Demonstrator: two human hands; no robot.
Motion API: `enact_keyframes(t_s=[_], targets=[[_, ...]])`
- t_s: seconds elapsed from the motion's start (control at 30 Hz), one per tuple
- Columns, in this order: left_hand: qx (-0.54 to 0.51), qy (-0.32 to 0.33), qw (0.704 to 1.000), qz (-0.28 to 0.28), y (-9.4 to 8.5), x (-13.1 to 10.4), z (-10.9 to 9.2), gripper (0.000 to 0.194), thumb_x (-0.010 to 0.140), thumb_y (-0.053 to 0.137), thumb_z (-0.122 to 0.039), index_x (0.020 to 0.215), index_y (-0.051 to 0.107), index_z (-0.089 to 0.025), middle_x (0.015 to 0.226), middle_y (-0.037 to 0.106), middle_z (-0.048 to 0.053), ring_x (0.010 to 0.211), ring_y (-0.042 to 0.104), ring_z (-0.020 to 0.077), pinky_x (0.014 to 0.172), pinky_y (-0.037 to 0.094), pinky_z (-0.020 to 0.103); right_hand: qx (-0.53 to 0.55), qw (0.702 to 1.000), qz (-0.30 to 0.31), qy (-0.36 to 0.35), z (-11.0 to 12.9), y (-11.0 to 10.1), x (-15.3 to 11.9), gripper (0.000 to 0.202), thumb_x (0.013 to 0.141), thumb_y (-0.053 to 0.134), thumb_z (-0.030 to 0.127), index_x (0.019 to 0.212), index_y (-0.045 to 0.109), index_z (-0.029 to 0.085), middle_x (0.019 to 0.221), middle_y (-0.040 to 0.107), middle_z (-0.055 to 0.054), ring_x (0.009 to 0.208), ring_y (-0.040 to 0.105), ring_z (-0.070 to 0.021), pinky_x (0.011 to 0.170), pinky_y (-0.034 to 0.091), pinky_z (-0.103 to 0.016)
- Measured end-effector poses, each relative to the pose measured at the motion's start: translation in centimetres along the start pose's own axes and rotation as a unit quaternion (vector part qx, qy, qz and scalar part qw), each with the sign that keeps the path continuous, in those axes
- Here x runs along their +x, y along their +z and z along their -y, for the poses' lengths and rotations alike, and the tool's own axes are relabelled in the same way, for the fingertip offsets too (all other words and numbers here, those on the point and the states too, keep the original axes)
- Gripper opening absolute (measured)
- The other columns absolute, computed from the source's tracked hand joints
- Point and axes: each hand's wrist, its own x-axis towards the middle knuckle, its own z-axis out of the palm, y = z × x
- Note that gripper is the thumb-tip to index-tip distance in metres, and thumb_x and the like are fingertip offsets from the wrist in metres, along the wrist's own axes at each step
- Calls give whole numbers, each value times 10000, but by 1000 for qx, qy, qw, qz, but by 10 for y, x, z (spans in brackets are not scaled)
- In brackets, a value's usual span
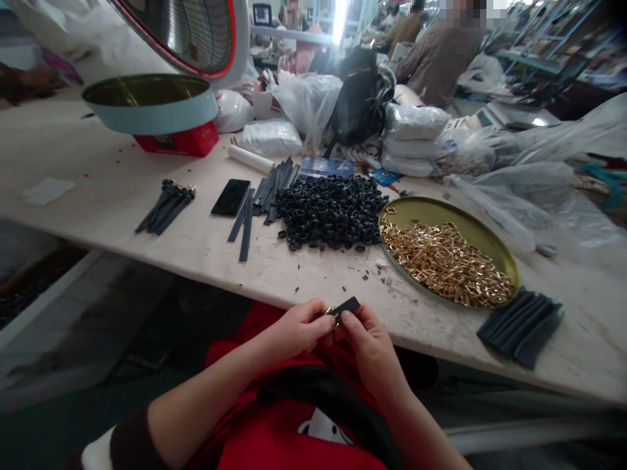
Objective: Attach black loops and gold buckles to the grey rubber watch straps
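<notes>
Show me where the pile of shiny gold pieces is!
In the head view, the gold pieces lie in a round tray right of centre, between the black loops and the stack of dark strips.

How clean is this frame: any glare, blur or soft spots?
Head view: a light flares white at top centre; head view: pixel blocks cover the head of a background person, the upper-right edge looks smeared; head view: left hand, right hand and their dark strip look fairly clear, the gold-coloured metal beside it too small to identify.

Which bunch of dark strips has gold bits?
The bunch left of the phone: gold bits show at its far end, unlike the middle bunch or right bunch.
</notes>
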Motion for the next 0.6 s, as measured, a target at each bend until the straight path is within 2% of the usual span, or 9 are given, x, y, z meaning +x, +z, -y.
enact_keyframes(t_s=[0.07, 0.13, 0.23, 0.33, 0.5, 0.53, 0.6], targets=[[-23, -8, 1000, 1, 3, -4, -3, 212, 757, 472, -370, 746, 442, -160, 579, 495, -43, 401, 327, 38, 380, 232, 168, 36, 999, 22, 18, 2, 3, -3, 175, 769, 573, 349, 823, 524, 190, 656, 565, 41, 550, 503, -82, 568, 418, -212], [-29, -15, 999, -7, 6, -8, -4, 209, 747, 480, -366, 735, 440, -161, 565, 505, -43, 381, 325, 33, 364, 223, 162, 22, 999, 28, 13, 2, 4, -6, 175, 793, 525, 365, 834, 510, 195, 640, 560, 40, 540, 505, -93, 571, 423, -231], [-43, -21, 999, -21, 10, -11, -1, 204, 735, 493, -360, 723, 423, -169, 533, 502, -51, 355, 311, 30, 344, 202, 158, -124, 990, -23, -66, -2, 1, -9, 204, 802, 492, 399, 795, 504, 196, 617, 546, 30, 542, 496, -119, 548, 406, -250], [-53, -17, 998, -22, 11, -13, 4, 198, 731, 506, -348, 724, 420, -169, 519, 491, -58, 352, 301, 27, 343, 198, 155, -273, 944, -85, -165, -5, -3, -9, 218, 802, 488, 399, 732, 501, 193, 630, 541, 15, 566, 481, -128, 542, 378, -250], [-47, 7, 999, -24, 8, -14, 6, 169, 735, 506, -316, 722, 426, -167, 529, 481, -58, 381, 311, 33, 375, 219, 158, -261, 956, -9, -133, -3, -3, -10, 209, 849, 412, 376, 802, 498, 191, 672, 548, 2, 582, 496, -136, 544, 412, -261], [-45, 4, 999, -22, 7, -14, 6, 169, 733, 506, -315, 721, 423, -168, 527, 480, -58, 383, 308, 36, 379, 218, 162, -281, 946, -17, -160, -3, -3, -11, 192, 849, 418, 356, 791, 499, 192, 680, 548, -2, 594, 499, -139, 554, 415, -266], [-37, -1, 999, -19, 8, -14, 5, 158, 729, 498, -306, 715, 419, -169, 536, 480, -54, 399, 317, 44, 395, 228, 170, -342, 903, -42, -257, -4, -5, -14, 138, 837, 449, 301, 775, 514, 196, 731, 561, -20, 665, 516, -152, 614, 425, -284]])
